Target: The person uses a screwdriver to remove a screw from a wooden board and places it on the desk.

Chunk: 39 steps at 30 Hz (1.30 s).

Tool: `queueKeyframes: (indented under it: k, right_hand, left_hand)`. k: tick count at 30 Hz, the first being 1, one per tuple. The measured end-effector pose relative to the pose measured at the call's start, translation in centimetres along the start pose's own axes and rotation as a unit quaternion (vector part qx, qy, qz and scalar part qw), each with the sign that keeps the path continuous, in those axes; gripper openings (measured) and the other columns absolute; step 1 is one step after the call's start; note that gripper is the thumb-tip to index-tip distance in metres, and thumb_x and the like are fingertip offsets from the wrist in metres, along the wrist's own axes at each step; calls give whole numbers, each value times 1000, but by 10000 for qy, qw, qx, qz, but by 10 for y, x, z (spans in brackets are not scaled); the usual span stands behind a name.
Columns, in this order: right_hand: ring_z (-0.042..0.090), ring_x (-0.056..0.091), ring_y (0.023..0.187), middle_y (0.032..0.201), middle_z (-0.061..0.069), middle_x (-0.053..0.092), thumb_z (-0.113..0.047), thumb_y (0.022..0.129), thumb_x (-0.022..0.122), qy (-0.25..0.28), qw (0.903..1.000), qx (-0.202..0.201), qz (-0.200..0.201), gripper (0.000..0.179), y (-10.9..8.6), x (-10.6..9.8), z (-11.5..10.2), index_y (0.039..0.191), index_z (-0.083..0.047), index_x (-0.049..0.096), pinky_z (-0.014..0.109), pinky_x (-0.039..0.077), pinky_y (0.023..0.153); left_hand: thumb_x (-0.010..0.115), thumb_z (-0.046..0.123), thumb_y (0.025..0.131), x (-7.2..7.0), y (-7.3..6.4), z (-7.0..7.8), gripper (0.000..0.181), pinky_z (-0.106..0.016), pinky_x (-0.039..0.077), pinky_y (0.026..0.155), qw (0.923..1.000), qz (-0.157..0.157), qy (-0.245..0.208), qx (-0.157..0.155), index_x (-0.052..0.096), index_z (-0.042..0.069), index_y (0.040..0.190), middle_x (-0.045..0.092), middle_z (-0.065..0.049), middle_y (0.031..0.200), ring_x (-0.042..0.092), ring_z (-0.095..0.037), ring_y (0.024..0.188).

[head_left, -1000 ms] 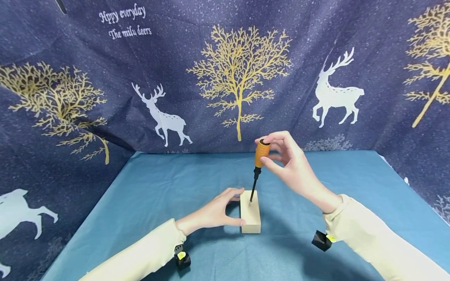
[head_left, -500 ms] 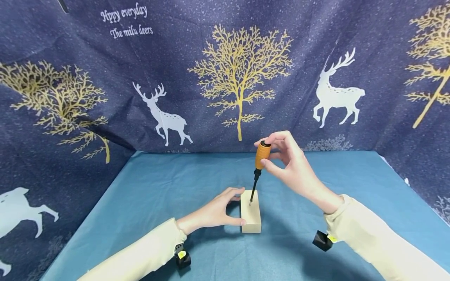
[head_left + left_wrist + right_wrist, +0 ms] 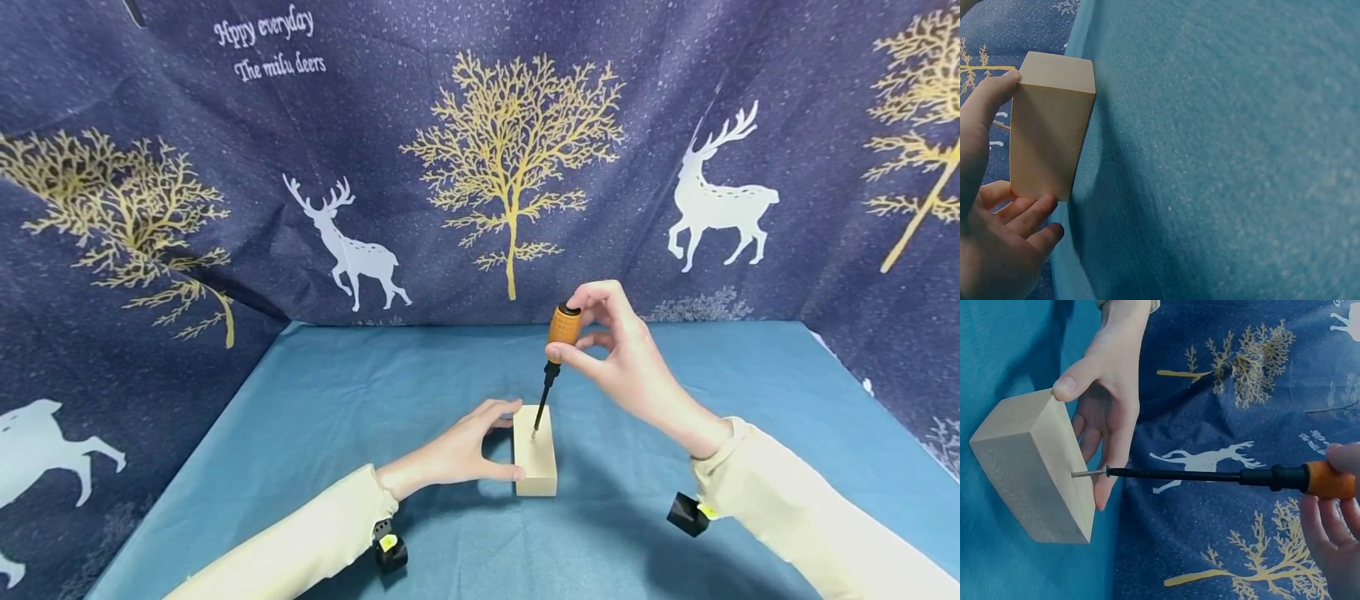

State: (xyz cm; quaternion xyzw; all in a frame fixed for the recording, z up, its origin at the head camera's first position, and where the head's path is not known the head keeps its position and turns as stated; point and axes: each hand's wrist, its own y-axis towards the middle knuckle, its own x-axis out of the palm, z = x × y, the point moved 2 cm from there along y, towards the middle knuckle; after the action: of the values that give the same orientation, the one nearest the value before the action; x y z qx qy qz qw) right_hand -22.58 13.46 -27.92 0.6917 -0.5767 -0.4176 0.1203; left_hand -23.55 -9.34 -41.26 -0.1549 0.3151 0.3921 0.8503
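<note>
A pale wooden block [image 3: 535,467] rests on the blue cloth. My left hand [image 3: 465,446] holds it from the left, thumb at the near end and fingers at the far end; the left wrist view shows this grip on the block [image 3: 1050,134] from the side. Out of the block's top stands a screw [image 3: 1089,473], its threaded shank partly exposed. The black shaft of a screwdriver [image 3: 1179,475] meets the screw's head, nearly in line with it. Above, my right hand [image 3: 626,358] grips the orange handle [image 3: 564,327] between thumb and fingers, the index finger at its black end cap.
Blue cloth [image 3: 360,375] covers the table around the block. A dark blue curtain [image 3: 450,250] with printed deer and trees hangs behind and at the sides. Each wrist carries a small black camera, such as the right wrist camera [image 3: 687,514].
My right thumb has slid left across the screwdriver handle and its fingers have drawn back, rolling the handle. The handle sits slightly lower and further right. The left hand and the block stay put.
</note>
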Motion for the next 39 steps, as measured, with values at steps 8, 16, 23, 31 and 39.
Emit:
queueKeyframes:
  k: [8,16,23,31,39]
  right_hand:
    - [7,62,114,127,14,62,13,91,57,705,9960,-353,-424,47,-2,1,0,131,0,38,23,56,85]
    - [0,60,104,123,5,55,3,86,72,282,9995,63,-149,49,-1,-2,-2,127,-4,46,19,57,79]
    - [7,64,110,122,14,64,11,93,55,712,9957,-332,-500,37,0,-2,-4,126,-2,44,21,56,87]
    - [4,64,98,117,12,65,9,88,67,507,9976,-430,-168,48,-1,0,-1,128,0,42,19,53,81]
    - [6,60,110,128,3,57,7,90,66,735,9969,260,-105,44,0,-5,0,129,-5,51,19,55,87]
  left_hand:
    - [79,42,84,-1,0,0,89,-43,39,117,10000,-6,41,-21,32,15,155,36,-2,155,51,-18,136]
    - [78,41,84,0,-1,2,89,-46,37,118,10000,-27,-6,22,32,14,155,37,-4,154,50,-19,137]
    - [78,41,84,0,0,1,87,-45,38,117,10000,6,-14,27,32,15,154,37,-4,154,50,-20,137]
    - [78,40,85,1,-1,1,88,-45,38,118,10000,-40,-61,32,31,14,155,36,-5,154,49,-21,138]
    - [78,42,84,0,-1,1,88,-42,38,118,10000,-20,16,-63,32,18,155,36,-1,155,49,-16,138]
